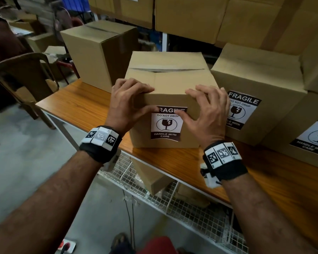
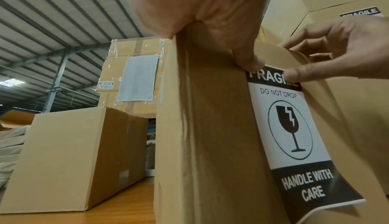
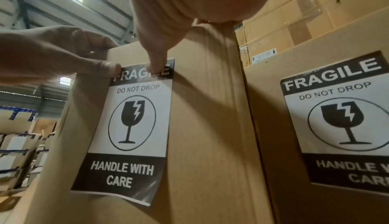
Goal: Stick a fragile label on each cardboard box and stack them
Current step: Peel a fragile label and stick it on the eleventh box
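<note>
left hand [image 1: 128, 99]: draped over the near top edge of the middle box [image 1: 173, 85], fingers bent onto the lid, thumb pressing the top left corner of the fragile label [image 1: 167, 123]
right hand [image 1: 207, 109]: on the same edge farther right, fingers spread and bent on the lid, thumb pressing the top right part of the label's black FRAGILE band
hands' state: both grip the box rim, fingers above and thumbs on the near face
fragile label: on the near face of the middle box, upright; its lower right corner curls off the cardboard in the right wrist view [image 3: 126, 127]
middle box: stands on the desk [image 1: 77, 105] near its front edge, top flaps closed with a slit between them
labelled box [image 1: 255, 88]: just right of the middle box, touching or nearly so, its own label facing near
second labelled box [image 1: 301, 134]: farther right and nearer, label partly cut off by the frame
plain box [image 1: 99, 52]: far left on the desk, no label visible
wire shelf [image 1: 173, 202]: under the desk, holding another carton
chair [image 1: 24, 76]: left of the desk
</note>
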Motion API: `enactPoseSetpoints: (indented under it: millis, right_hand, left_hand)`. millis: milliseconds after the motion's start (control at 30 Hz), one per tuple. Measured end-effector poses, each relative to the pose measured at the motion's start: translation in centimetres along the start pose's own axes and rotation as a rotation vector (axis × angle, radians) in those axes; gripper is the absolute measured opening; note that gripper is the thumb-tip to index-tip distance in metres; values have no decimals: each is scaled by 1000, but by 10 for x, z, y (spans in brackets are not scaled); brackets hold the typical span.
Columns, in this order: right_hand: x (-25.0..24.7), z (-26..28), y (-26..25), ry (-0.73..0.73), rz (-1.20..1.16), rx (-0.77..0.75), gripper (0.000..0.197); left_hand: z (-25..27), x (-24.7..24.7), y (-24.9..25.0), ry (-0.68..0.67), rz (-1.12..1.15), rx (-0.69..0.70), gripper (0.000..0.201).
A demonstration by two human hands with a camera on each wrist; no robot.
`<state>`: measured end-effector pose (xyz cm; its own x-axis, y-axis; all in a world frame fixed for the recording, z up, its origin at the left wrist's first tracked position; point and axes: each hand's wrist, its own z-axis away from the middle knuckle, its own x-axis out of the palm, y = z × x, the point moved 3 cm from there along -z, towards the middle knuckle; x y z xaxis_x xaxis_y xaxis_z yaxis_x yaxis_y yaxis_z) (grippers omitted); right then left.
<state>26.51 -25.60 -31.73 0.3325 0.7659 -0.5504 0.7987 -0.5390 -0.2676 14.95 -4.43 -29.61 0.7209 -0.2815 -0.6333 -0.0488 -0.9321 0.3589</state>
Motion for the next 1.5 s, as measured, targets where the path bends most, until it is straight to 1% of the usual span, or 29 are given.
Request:
enactPoseSetpoints:
  millis: [100, 200, 233, 300, 400, 433, 500, 567, 633, 700, 733, 767, 833, 867, 900, 967, 1000, 1067, 1133, 1200, 1267, 1333, 1433, 1500]
  right_hand:
    - [3, -1, -3, 38, -65, 62, 51]
    - [8, 1, -4, 35, -74, 78, 50]
    - [8, 1, -3, 39, -63, 67, 52]
    - [7, 1, 0, 43, -22, 25, 59]
    - [5, 2, 7, 14, 45, -50, 71]
    - [4, 1, 8, 9, 52, -61, 71]
    - [4, -1, 10, 18, 30, -54, 62]
    - [3, -3, 10, 26, -31, -24, 50]
    - [2, -5, 12, 23, -94, -19, 39]
    - [0, -5, 14, 25, -122, -48, 33]
    - [-1, -4, 14, 32, -108, -67, 34]
    - [-3, -2, 12, 42, -72, -85, 39]
    - [-6, 9, 3, 37, 24, -146, 55]
    - [-5, 18, -4, -3, 50, -208, 61]
    - [-2, 28, -12, -72, 66, -295, 65]
    - [12, 48, -24, -252, 119, -484, 74]
    - [21, 55, -26, -346, 164, -544, 79]
    - [38, 59, -29, -508, 279, -594, 87]
    - [50, 58, -32, -631, 400, -637, 84]
    - [60, 59, -36, -750, 507, -712, 76]
    - [71, 64, -39, -864, 557, -795, 72]
    - [81, 72, -40, -963, 572, -834, 73]
    - [92, 86, -37, -1107, 541, -772, 77]
    - [93, 93, -35, -1198, 522, -743, 76]
  left_hand:
    - [2, 1, 0, 26, 17, -14, 51]
    - [5, 5, 1, 92, 1, -9, 46]
    - [5, 6, 2, 117, -19, 0, 49]
    - [6, 11, 6, 153, -77, 6, 63]
    - [8, 20, 13, 150, -173, -15, 87]
    - [9, 22, 14, 145, -201, -24, 93]
    - [10, 25, 17, 142, -240, -31, 96]
    - [9, 23, 18, 139, -238, -36, 89]
    - [8, 19, 15, 121, -184, -35, 75]
    - [7, 13, 9, 87, -121, -6, 60]
    - [6, 9, 7, 64, -100, 15, 54]
    - [6, 5, 4, 38, -86, 35, 49]
    - [4, -1, 0, -6, -67, 72, 41]
    - [3, -3, -1, -20, -61, 89, 39]
    - [4, -4, -3, -33, -60, 103, 37]
    - [5, -5, -4, -52, -55, 122, 36]
    - [6, -6, -4, -57, -47, 122, 35]
    - [5, -7, -4, -60, -17, 101, 33]
    - [2, -8, -5, -54, 21, 75, 32]
    - [-1, -8, -7, -52, 58, 56, 30]
    - [-3, -7, -10, -60, 81, 41, 28]
    - [-4, -6, -13, -69, 95, 29, 28]
    - [-5, -4, -16, -88, 104, 24, 29]
    - [-6, -3, -17, -98, 104, 18, 30]
